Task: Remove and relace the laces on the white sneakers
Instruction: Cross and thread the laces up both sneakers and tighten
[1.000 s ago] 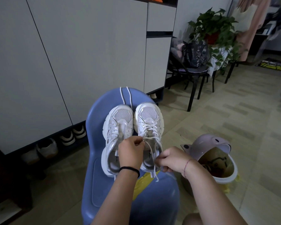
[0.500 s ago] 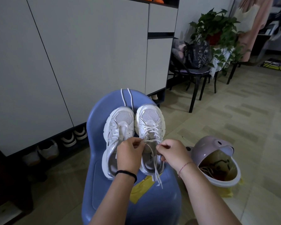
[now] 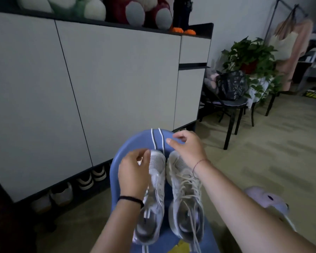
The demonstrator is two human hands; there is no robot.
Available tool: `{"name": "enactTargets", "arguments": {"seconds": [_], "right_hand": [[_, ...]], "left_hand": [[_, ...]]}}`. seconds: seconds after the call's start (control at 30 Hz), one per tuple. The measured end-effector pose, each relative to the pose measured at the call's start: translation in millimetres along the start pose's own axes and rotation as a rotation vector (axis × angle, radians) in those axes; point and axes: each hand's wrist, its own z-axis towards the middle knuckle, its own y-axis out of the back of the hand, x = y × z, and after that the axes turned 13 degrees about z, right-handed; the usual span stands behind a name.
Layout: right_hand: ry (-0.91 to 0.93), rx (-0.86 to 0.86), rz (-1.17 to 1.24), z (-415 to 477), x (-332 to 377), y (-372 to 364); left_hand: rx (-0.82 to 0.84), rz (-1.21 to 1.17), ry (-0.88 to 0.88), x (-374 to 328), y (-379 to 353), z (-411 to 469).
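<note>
Two white sneakers, the near-left sneaker (image 3: 157,172) and the laced sneaker (image 3: 186,194) beside it, lie side by side on the blue chair (image 3: 133,143), toes toward its backrest. A loose lace (image 3: 161,141) hangs in two strands over the backrest's top edge. Left hand (image 3: 133,172) sits over the near-left toe, fingers curled close to one strand; cannot tell if that grip has the lace. Right hand (image 3: 188,147) hovers above the other toe, grip released, fingers loose near the strands.
</note>
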Motion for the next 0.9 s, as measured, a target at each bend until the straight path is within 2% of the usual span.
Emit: {"name": "enactTargets", "arguments": {"seconds": [0.07,0.17,0.3,0.4,0.53,0.67,0.73,0.8,0.9], "right_hand": [[0.014,0.007,-0.219,30.9,-3.8,-14.6],[-0.09,0.077,-0.461,62.2,-5.1,-34.4],[-0.163,0.156,-0.486,89.6,-10.8,-55.9],[-0.186,0.233,-0.491,102.8,-14.0,-63.0],[-0.091,0.265,-0.184,115.4,-21.4,-67.7],[-0.004,0.155,-0.022,106.6,-17.5,-68.1],[0.007,0.073,0.148,102.7,-8.8,-63.5],[-0.004,-0.009,0.297,100.6,4.3,-56.2],[-0.01,-0.066,0.44,97.3,33.3,-43.8]], "left_hand": [[-0.036,0.096,-0.078,-1.2,0.3,40.0],[-0.021,0.28,-0.078,9.3,-3.0,85.8],[0.11,0.285,-0.036,32.5,-16.2,116.2],[0.122,0.254,-0.04,45.9,-26.8,116.5],[0.051,0.188,0.012,56.9,-33.4,110.8],[-0.027,0.106,-0.031,55.2,-30.4,105.3],[-0.035,0.053,-0.088,43.1,-22.5,98.5],[0.03,-0.036,-0.128,28.6,-16.5,91.2],[0.201,-0.167,-0.098,11.0,-11.4,79.3]]}}
